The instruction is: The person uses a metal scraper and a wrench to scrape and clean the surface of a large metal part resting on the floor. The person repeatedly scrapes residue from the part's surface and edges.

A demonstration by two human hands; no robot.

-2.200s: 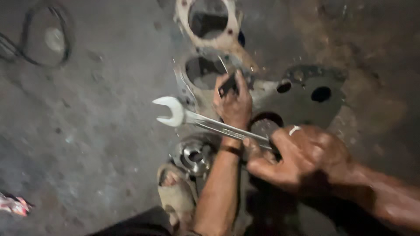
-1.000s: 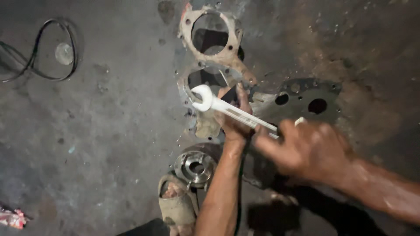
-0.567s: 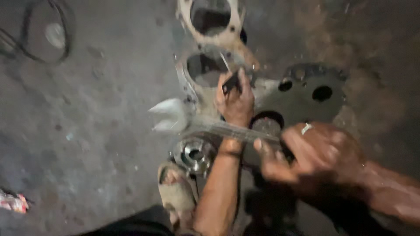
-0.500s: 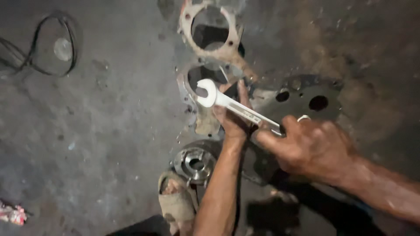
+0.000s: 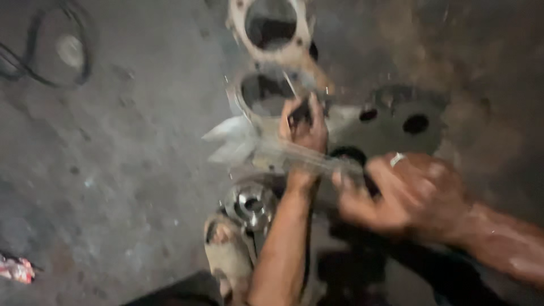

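On the stained concrete floor (image 5: 113, 170), viewed from above, lies a rusty gasket-like metal plate (image 5: 283, 54) with two large round openings, and just beside it, to the right, a darker flat plate (image 5: 396, 133) pierced by several smaller holes. Left hand (image 5: 303, 127): fingers curled closed around a small dark tool (image 5: 297, 113), whose exact form is too blurred to make out, held against the edge of the lower opening of the rusty plate. Right hand (image 5: 408, 192): fist wrapped around the handle end of a bright open-ended spanner (image 5: 266, 150), a ring (image 5: 396, 159) visible on one finger. The spanner runs from this fist up and leftward, crossing over the left wrist; its forked head, smeared by motion blur, sits to the left of the left hand, over the left rim of the plate's lower opening. Whether the head touches the plate or the dark tool cannot be told. Below the left wrist, a shiny round flanged metal part (image 5: 249, 204) rests on the floor, with a sandalled foot (image 5: 226, 249) just beneath it. Upper left: a loop of black cable (image 5: 85, 56) around a pale disc (image 5: 69, 51). Lower left edge: a scrap of coloured wrapper (image 5: 14, 267).
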